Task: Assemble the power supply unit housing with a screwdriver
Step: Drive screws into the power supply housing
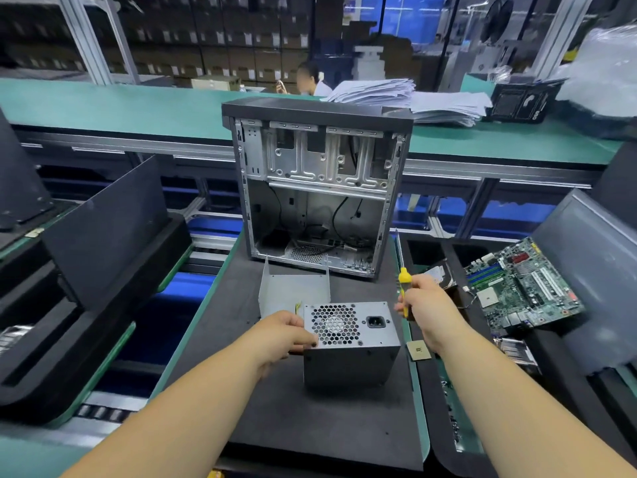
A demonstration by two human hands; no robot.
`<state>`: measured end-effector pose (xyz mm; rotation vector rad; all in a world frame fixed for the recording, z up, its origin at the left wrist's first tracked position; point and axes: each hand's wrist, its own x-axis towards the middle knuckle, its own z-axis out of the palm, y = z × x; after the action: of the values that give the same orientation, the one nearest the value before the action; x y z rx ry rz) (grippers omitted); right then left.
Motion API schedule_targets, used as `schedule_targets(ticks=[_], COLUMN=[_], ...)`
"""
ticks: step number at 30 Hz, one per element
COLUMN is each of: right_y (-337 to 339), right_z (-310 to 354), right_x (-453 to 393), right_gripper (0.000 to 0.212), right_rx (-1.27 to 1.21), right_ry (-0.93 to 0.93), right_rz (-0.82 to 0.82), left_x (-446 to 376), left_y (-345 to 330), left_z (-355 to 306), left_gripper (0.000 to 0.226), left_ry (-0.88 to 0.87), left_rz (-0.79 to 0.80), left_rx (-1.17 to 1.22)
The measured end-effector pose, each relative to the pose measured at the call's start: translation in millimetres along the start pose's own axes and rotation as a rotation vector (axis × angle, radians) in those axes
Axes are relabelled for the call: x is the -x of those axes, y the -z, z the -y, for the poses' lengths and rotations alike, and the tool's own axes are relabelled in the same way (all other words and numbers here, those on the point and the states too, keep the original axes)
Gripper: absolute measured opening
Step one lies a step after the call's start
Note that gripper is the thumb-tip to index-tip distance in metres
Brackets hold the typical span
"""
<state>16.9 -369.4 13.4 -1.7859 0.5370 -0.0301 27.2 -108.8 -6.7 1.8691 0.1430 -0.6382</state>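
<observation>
The grey power supply unit stands on the dark foam mat, its honeycomb fan grille and power socket facing up. My left hand grips its upper left edge, thumb on the grille face. A bent grey metal housing cover stands just behind it. My right hand holds a yellow-handled screwdriver upright, to the right of the unit and apart from it; its thin shaft points up.
An open computer case stands at the back of the mat. A green motherboard and a CPU chip lie at the right. Black foam trays flank the left. Paper stacks and a person sit beyond the green bench.
</observation>
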Motion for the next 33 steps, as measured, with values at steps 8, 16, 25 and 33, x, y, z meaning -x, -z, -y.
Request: schedule_targets(ticks=[8, 16, 25, 33], right_y=[-2, -1, 3, 3], right_z=[-22, -18, -17, -22], right_x=[-8, -3, 27, 46], right_gripper=[0.024, 0.020, 0.023, 0.016], right_rx=[0.079, 0.075, 0.148, 0.102], right_ry=[-0.072, -0.068, -0.093, -0.131], right_rz=[0.075, 0.171, 0.276, 0.245], left_x=[-19, -22, -44, -87], left_y=[2, 9, 21, 5], left_z=[-11, -11, 14, 43], left_gripper=[0.019, 0.009, 0.017, 0.076], left_ry=[-0.058, -0.111, -0.170, -0.523], left_rz=[-0.106, -0.003, -0.082, -0.034], left_rx=[0.067, 0.026, -0.233, -1.197])
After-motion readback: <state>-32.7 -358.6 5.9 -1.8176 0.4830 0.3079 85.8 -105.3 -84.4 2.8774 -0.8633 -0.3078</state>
